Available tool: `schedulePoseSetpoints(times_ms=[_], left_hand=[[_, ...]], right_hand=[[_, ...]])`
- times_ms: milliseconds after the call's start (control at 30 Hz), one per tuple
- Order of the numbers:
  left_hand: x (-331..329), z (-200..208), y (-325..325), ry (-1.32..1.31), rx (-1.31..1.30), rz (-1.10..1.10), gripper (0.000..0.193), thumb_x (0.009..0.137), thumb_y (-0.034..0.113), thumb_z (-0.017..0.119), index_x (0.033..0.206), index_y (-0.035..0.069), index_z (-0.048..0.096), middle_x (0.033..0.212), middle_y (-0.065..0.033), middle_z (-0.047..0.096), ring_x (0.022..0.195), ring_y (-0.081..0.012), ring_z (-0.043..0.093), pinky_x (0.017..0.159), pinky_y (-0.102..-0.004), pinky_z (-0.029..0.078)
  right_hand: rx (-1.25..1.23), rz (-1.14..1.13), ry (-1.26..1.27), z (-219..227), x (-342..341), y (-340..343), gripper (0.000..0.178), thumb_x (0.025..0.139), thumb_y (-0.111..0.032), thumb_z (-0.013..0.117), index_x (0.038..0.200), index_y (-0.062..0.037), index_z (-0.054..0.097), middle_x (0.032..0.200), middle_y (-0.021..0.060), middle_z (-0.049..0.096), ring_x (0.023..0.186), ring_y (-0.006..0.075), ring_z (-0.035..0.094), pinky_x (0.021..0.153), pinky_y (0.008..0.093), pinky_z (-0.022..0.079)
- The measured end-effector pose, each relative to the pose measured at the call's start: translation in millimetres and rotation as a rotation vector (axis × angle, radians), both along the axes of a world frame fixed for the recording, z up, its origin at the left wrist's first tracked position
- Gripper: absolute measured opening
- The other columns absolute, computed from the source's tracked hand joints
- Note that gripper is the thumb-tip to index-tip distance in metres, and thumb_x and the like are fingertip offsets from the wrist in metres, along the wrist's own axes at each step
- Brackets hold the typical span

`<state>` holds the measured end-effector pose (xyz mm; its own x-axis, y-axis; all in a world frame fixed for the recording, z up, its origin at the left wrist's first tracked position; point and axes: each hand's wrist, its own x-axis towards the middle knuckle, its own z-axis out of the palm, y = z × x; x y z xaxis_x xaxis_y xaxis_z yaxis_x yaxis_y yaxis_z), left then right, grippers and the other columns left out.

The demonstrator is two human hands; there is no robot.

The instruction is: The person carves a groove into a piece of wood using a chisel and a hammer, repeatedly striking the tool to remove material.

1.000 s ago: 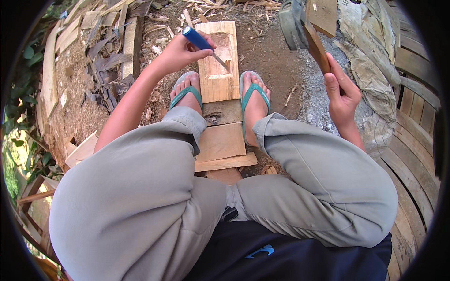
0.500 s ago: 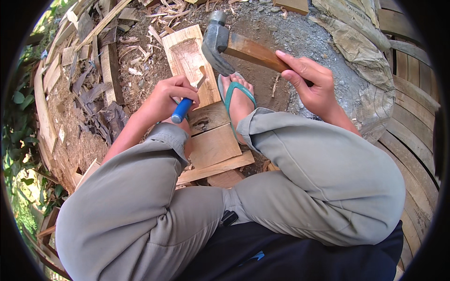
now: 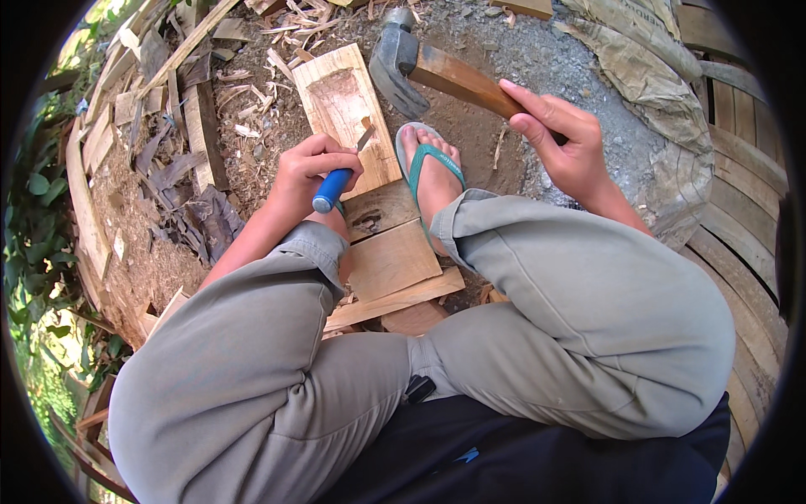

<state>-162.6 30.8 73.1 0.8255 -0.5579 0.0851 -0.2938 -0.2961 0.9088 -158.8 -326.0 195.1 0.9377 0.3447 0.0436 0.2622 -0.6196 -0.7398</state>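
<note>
My left hand is closed round a chisel with a blue handle. Its blade tip slants over the near part of a pale wood block, which has a rough rectangular hollow cut into its face. In my right hand is a claw hammer, gripped by its brown wooden handle. The dark metal head hangs in the air to the right of the block, claw pointing down toward my sandalled foot. Hammer and chisel are apart.
Flat boards lie between my feet below the block. My right foot, in a green flip-flop, rests beside it. Wood shavings and scrap planks litter the ground at left. A crumpled sack and curved slats stand at right.
The view has shifted slightly. The hammer head has swung a little to the right and its claw has turned. Both hands keep their grip on the tools.
</note>
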Motion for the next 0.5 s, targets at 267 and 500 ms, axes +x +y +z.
schedulePoseSetpoints(times_ms=[267,500], left_hand=[[0.7,4.4,-4.0,0.014,0.045,-0.053,0.031,0.068,-0.007,0.081,0.093,0.011,0.079,0.082,-0.0052,0.062,0.09,-0.0214,0.074,0.073,-0.0322,0.06],[2.4,3.1,-7.8,-0.021,0.022,-0.062,0.031,0.068,-0.007,0.081,0.094,0.011,0.078,0.082,-0.0056,0.061,0.086,-0.0211,0.073,0.073,-0.0331,0.06]], right_hand=[[0.035,-0.013,-0.067,-3.5,0.6,2.0,0.037,0.092,-0.013,0.075,0.13,-0.0117,0.072,0.078,0.0057,0.069,0.066,0.014,0.056,0.06,0.0292,0.045],[-0.008,0.024,-0.015,-1.6,-0.1,-2.2,0.038,0.093,-0.012,0.073,0.131,-0.0069,0.07,0.084,0.0087,0.071,0.071,0.0154,0.059,0.065,0.0294,0.047]])
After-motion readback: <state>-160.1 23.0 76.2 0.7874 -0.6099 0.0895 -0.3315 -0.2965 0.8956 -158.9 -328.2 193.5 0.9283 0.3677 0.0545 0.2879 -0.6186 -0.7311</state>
